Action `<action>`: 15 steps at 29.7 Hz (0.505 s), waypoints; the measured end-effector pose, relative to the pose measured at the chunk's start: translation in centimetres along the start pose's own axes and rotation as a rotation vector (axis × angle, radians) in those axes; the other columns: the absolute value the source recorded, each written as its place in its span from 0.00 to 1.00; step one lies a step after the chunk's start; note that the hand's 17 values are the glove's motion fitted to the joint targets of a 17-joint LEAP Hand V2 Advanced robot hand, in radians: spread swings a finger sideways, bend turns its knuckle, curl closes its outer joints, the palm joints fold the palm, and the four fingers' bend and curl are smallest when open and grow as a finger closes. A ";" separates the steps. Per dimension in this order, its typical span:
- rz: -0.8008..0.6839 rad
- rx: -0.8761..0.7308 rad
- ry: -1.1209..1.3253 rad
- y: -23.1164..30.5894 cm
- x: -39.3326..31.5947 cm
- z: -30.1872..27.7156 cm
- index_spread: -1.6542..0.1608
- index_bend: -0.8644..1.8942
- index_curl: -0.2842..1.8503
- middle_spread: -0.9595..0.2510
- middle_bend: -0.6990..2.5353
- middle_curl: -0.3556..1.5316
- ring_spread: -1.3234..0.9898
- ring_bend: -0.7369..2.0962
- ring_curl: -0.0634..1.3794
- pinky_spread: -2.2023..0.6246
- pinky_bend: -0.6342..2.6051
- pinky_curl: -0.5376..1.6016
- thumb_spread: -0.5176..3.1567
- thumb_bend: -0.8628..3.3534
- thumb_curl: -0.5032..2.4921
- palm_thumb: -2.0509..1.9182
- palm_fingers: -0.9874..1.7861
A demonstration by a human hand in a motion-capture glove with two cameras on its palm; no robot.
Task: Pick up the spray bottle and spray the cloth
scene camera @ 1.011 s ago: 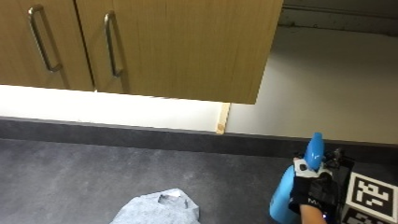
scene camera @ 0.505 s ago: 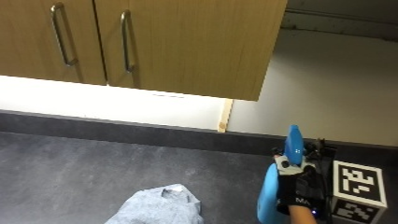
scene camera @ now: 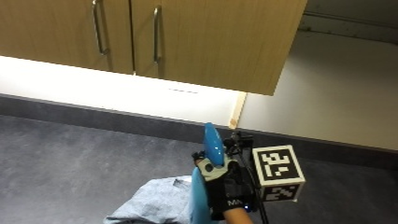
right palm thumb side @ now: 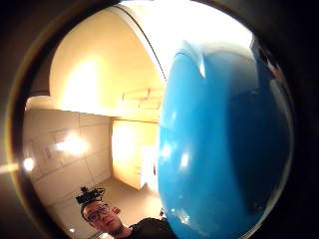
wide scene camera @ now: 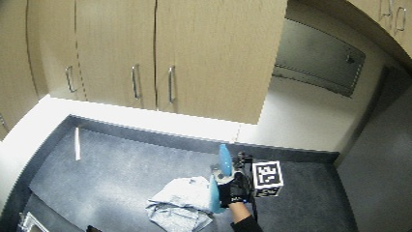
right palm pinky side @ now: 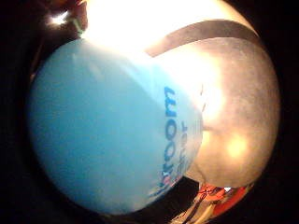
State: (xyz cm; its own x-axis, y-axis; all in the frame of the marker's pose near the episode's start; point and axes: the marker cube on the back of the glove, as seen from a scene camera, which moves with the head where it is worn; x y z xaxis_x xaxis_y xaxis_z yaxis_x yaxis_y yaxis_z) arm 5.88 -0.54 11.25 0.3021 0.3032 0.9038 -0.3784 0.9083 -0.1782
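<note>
Wooden cabinets (scene camera: 187,37) hang above grey countertop (scene camera: 74,158).

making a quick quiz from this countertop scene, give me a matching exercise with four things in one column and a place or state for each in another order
Things:
1. spray bottle
2. cloth
3. gloved right hand
4. cabinet doors

Places or states:
A. crumpled on the dark countertop
B. closed, mounted on the wall above the countertop
C. blue, held up off the countertop
D. curled around the bottle

Pairs: 1-C, 2-A, 3-D, 4-B
</note>
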 end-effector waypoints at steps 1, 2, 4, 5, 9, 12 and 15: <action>-0.009 -0.016 0.002 -0.3 0.3 0.5 0.84 0.48 0.40 0.74 0.36 0.48 0.54 0.37 0.35 0.81 0.24 0.30 0.33 0.20 0.42 0.83 0.71; -0.018 -0.027 0.004 -0.6 0.6 0.9 0.84 0.48 0.41 0.74 0.36 0.48 0.54 0.37 0.36 0.81 0.24 0.30 0.32 0.20 0.42 0.83 0.71; -0.031 -0.042 0.006 -1.1 1.2 1.3 0.84 0.47 0.41 0.74 0.36 0.48 0.54 0.37 0.36 0.81 0.24 0.31 0.32 0.20 0.42 0.83 0.71; -0.032 -0.046 0.008 -1.2 1.3 1.4 0.84 0.47 0.41 0.74 0.36 0.48 0.54 0.36 0.36 0.81 0.24 0.31 0.32 0.20 0.42 0.83 0.71; -0.011 -0.045 0.060 -1.8 1.4 1.5 0.84 0.47 0.41 0.74 0.35 0.48 0.54 0.36 0.36 0.81 0.24 0.31 0.32 0.20 0.42 0.83 0.71; 0.042 -0.052 0.115 -2.4 1.8 1.4 0.84 0.46 0.41 0.74 0.35 0.48 0.54 0.37 0.36 0.81 0.25 0.31 0.32 0.20 0.42 0.83 0.72; 0.140 -0.086 0.164 -3.1 2.8 1.4 0.83 0.46 0.41 0.74 0.34 0.48 0.53 0.37 0.36 0.81 0.25 0.32 0.32 0.20 0.43 0.83 0.73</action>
State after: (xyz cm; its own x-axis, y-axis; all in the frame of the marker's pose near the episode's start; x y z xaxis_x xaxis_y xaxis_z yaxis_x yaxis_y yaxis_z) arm 6.66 -2.91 14.87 0.3924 0.4647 0.7938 -0.3526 0.8731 -0.3368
